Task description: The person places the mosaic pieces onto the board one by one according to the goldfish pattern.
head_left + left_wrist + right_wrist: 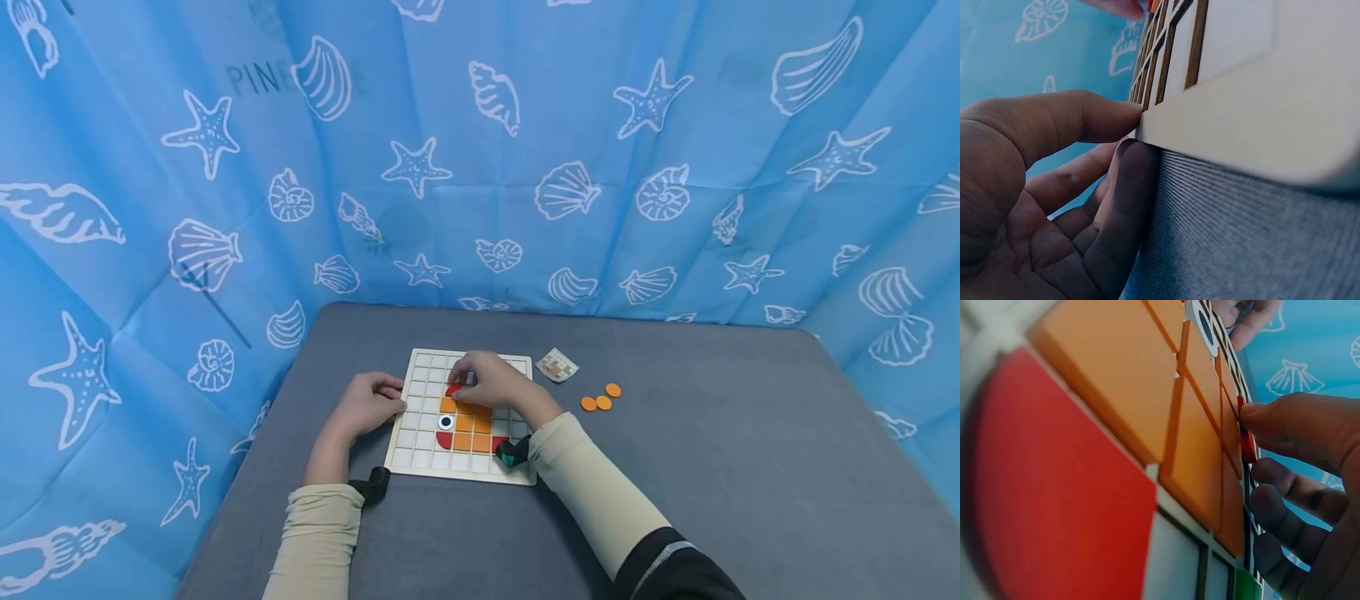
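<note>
A pale square grid board (465, 478) lies on the grey table. At its left edge is my left hand (367, 406), thumb on the rim and fingers against the side below, pinching it. My right hand (495, 382) reaches over the board's upper middle. Its thumb and forefinger pinch a red tile (1248, 445) at the grid, above the orange tiles (463, 442). Left of those orange tiles sits an eye tile (446, 422), with a rounded red tile (444, 439) below it. Another red tile (498, 443) lies at the lower right. A green piece (1247, 584) shows partly in the right wrist view.
Three loose orange discs (603, 403) lie on the table right of the board. A small patterned card (557, 365) is near the board's upper right corner. Behind the table hangs a blue curtain (480, 167) with shell and starfish prints.
</note>
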### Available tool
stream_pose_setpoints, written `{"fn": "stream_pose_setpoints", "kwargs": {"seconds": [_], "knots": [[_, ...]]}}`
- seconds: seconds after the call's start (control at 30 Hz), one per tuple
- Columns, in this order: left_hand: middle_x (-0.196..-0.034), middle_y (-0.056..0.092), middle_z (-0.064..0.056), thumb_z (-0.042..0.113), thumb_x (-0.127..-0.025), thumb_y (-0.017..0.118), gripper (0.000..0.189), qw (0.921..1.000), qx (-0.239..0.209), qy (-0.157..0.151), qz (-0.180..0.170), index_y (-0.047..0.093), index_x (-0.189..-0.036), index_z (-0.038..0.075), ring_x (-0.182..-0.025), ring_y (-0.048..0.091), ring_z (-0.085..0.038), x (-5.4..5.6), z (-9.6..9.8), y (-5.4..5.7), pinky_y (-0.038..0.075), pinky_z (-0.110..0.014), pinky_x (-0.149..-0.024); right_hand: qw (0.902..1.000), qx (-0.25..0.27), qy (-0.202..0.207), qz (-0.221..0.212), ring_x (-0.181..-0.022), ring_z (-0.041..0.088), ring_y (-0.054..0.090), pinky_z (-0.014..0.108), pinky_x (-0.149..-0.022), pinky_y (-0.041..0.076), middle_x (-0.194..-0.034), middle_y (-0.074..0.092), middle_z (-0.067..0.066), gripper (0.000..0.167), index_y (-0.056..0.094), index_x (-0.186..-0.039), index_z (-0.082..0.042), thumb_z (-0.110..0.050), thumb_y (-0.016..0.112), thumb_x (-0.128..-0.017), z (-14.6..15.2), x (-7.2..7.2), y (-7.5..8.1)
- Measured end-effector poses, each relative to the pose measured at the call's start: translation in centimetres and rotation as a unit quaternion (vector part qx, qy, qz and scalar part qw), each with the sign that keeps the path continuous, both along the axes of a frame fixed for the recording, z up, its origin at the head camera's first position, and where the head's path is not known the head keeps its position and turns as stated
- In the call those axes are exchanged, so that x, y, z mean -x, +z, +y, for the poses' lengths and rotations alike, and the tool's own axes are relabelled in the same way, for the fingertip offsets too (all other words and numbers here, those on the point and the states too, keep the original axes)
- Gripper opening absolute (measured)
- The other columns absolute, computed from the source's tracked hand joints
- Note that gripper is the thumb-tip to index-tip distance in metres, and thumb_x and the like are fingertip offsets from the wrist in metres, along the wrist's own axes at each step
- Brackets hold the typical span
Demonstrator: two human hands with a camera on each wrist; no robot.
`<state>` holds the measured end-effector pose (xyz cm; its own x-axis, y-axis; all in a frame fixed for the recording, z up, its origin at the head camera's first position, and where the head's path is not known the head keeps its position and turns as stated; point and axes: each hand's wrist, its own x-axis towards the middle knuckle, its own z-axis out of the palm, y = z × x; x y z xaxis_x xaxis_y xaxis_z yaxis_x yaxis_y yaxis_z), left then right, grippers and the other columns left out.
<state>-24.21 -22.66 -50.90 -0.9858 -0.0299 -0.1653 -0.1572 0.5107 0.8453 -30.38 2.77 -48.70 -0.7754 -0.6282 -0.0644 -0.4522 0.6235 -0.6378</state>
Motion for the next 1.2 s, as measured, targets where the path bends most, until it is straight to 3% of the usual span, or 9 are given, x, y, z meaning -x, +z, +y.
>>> {"fn": "stream_pose_setpoints", "kwargs": {"seconds": [0.87, 1.2], "knots": [[-0.100, 0.070, -0.013, 0.005, -0.090, 0.076, 0.033, 1.0000, 0.001, 0.003, -0.006, 0.072, -0.123, -0.001, -0.079, 0.067, -0.019, 0.1, 0.1, 0.1, 0.060, -0.031, -0.068, 0.9998, 0.013, 0.006, 0.013, -0.089, 0.015, 0.060, 0.032, -0.082, 0.054, -0.110, 0.069, 0.002, 0.012, 0.080, -0.108, -0.014, -0.011, 0.072, -0.100, -0.5, -0.1, -0.1], [-0.100, 0.070, -0.013, 0.006, -0.090, 0.075, 0.034, 0.9999, 0.003, 0.000, -0.009, 0.072, -0.123, -0.001, -0.080, 0.067, -0.020, 0.0, 0.1, 0.3, 0.060, -0.031, -0.069, 0.9988, 0.045, 0.000, 0.020, -0.080, 0.014, 0.061, 0.032, -0.076, 0.055, -0.108, 0.068, 0.004, 0.018, 0.079, -0.115, -0.010, -0.014, 0.067, -0.102, 2.8, -0.5, 0.8]]}}
